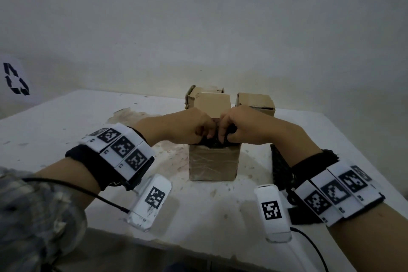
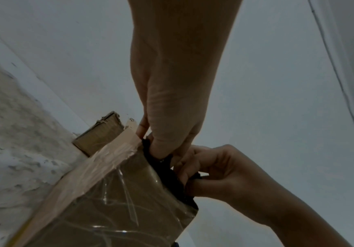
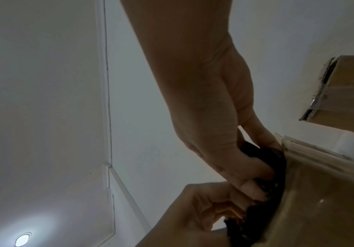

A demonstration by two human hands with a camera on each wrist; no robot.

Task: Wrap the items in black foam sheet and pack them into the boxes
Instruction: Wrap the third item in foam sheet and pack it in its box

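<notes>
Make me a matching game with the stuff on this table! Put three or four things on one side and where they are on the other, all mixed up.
Things:
1. black foam bundle
2. taped cardboard box
3. black foam sheet
4. recycling sign

Places:
A. on the wall, far left
B. flat on the table, under the right forearm
C. gripped by both hands at the box's open top
D. upright on the table, nearest the person

Pairs: 1-C, 2-D, 3-B, 4-A
</notes>
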